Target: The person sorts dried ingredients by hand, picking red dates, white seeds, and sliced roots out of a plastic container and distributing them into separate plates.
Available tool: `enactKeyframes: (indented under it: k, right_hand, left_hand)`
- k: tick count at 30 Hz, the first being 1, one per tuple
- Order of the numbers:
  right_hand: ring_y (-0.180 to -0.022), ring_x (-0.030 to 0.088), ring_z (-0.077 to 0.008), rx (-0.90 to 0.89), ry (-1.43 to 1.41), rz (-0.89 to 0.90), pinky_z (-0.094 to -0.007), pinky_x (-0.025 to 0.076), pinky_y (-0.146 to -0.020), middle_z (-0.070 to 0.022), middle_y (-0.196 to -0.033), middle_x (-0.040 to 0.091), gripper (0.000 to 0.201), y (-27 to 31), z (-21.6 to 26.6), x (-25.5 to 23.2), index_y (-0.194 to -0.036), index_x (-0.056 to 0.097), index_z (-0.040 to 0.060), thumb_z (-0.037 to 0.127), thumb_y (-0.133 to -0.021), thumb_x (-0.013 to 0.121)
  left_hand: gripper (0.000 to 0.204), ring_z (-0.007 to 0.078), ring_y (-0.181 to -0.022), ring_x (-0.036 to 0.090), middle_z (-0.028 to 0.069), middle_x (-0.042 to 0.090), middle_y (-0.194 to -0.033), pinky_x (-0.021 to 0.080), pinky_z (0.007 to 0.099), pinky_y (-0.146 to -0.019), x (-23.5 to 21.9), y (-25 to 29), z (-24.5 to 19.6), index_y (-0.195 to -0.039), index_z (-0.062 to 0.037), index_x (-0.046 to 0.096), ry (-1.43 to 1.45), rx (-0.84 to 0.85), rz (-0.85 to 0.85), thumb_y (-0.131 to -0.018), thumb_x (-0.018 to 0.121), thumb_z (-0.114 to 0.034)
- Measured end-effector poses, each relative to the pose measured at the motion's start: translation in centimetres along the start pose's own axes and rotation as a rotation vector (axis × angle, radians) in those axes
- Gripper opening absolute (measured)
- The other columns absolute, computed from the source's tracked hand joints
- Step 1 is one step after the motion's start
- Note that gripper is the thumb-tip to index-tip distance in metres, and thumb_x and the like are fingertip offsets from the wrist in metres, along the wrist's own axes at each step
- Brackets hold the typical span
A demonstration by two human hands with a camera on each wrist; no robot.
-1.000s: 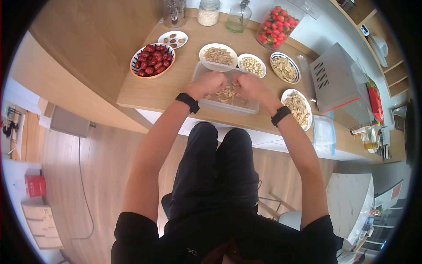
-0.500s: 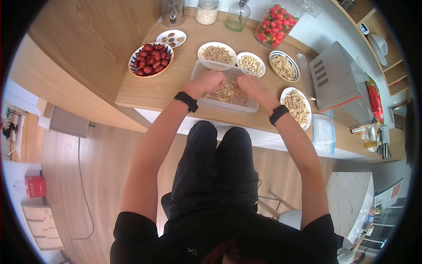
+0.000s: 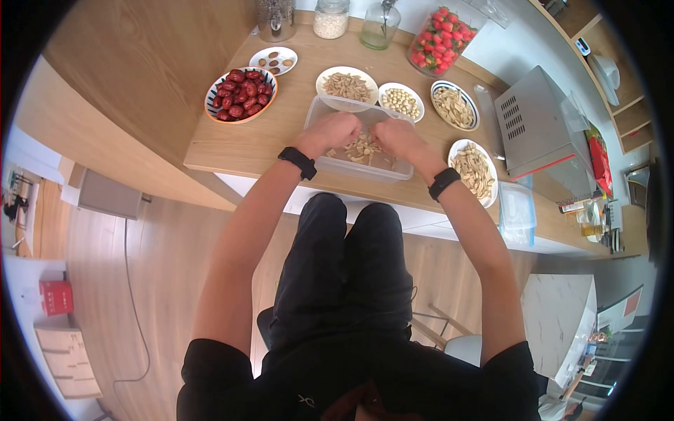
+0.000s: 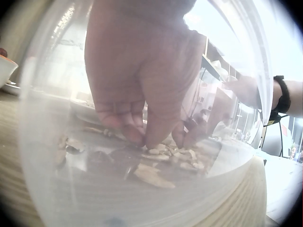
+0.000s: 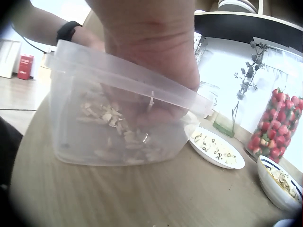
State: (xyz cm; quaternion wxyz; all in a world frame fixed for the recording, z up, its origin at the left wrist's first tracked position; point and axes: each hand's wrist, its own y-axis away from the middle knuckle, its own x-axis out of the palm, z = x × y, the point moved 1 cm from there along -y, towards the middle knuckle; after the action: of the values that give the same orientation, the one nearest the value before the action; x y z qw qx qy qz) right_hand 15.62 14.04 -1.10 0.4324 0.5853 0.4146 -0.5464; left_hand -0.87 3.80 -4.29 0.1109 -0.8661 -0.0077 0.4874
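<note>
A translucent plastic box (image 3: 335,165) stands near the counter's front edge, with pale dried slices (image 3: 364,149) scattered over its bottom. Both hands reach down inside it, facing each other. Curled fingers and thumb of my left hand (image 4: 142,80) come together at the slices, pinching among them. My right hand (image 3: 397,137) is curled too, its fingertips down in the pieces close to the left ones. Through the cloudy wall in the right wrist view, the fingers of the right hand look blurred, and I cannot tell exactly which piece they pinch.
Behind the box are a plate of brown strips (image 3: 347,85) and a dish of pale round seeds (image 3: 401,102). A bowl of red dates (image 3: 242,97) stands left. Right are two dishes of slices (image 3: 453,107), (image 3: 474,172) and a grey appliance (image 3: 537,123). Strawberries (image 3: 442,42) fill a clear container.
The right hand has shifted slightly within the box, a little up and to the left of where it was. My left hand keeps nearly the same place; the view has tilted slightly.
</note>
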Motion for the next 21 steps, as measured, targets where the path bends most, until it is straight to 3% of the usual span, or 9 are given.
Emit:
enactKeyframes:
  k: [6,9,12,15,17,21]
  right_hand:
    - [-0.076,0.066,-0.0351,-0.044,0.071,0.053,-0.0466,0.053,-0.063,-0.0153,-0.08,0.068,0.008,0.0,1.2,-0.9,-0.079,0.068,0.0075,0.013,-0.076,0.063]
    - [-0.076,0.067,-0.0338,-0.063,0.012,0.017,-0.0447,0.053,-0.064,-0.0159,-0.079,0.067,0.009,0.0,1.3,-2.5,-0.079,0.068,0.0063,0.012,-0.075,0.062]
    - [-0.077,0.066,-0.035,-0.044,-0.175,-0.085,-0.0457,0.053,-0.068,-0.0166,-0.081,0.068,0.008,-0.9,0.6,-5.2,-0.078,0.069,0.0062,0.013,-0.075,0.066]
    - [-0.072,0.065,-0.0289,-0.09,-0.355,-0.246,-0.0397,0.052,-0.066,-0.0148,-0.074,0.065,0.005,-3.3,-0.6,-7.2,-0.08,0.065,0.0036,0.008,-0.079,0.062]
    - [-0.071,0.067,-0.0225,0.031,-0.479,-0.27,-0.0363,0.053,-0.066,-0.0119,-0.075,0.067,0.007,-5.6,-1.9,-7.2,-0.085,0.067,0.0039,0.009,-0.083,0.062]
    - [-0.074,0.067,-0.0161,0.159,-0.586,-0.307,-0.0323,0.053,-0.065,-0.0084,-0.08,0.069,0.012,-8.5,-3.8,-5.3,-0.093,0.068,0.0029,0.01,-0.087,0.061]
  left_hand:
    - [0.004,0.0374,-0.081,0.062,0.0159,0.065,-0.079,0.048,0.0466,-0.067,-0.4,0.1,-0.3,-0.072,-0.005,0.06,-0.029,-0.02,0.017,-0.072,0.06,-0.009]
    - [0.004,0.037,-0.081,0.063,0.0159,0.065,-0.079,0.048,0.0466,-0.067,-0.3,0.1,0.0,-0.072,-0.0048,0.06,-0.012,-0.019,0.02,-0.072,0.06,-0.009]
    - [0.005,0.0341,-0.071,0.062,0.0152,0.065,-0.074,0.048,0.0411,-0.062,0.2,-0.1,0.2,-0.075,-0.004,0.064,0.0,0.0,0.01,-0.071,0.062,-0.005]
    - [0.004,0.0368,-0.077,0.063,0.0162,0.064,-0.076,0.048,0.047,-0.065,-0.3,-0.2,-0.2,-0.071,-0.0054,0.06,0.004,-0.025,0.08,-0.071,0.06,-0.009]
    - [0.003,0.0333,-0.07,0.062,0.0147,0.064,-0.073,0.048,0.0401,-0.062,-0.6,0.1,-0.5,-0.075,-0.0044,0.064,0.002,0.013,0.018,-0.072,0.062,-0.005]
    - [0.003,0.0335,-0.07,0.062,0.0146,0.064,-0.073,0.048,0.0407,-0.063,-0.1,-0.1,0.2,-0.075,-0.004,0.063,0.014,0.032,0.002,-0.073,0.062,-0.006]
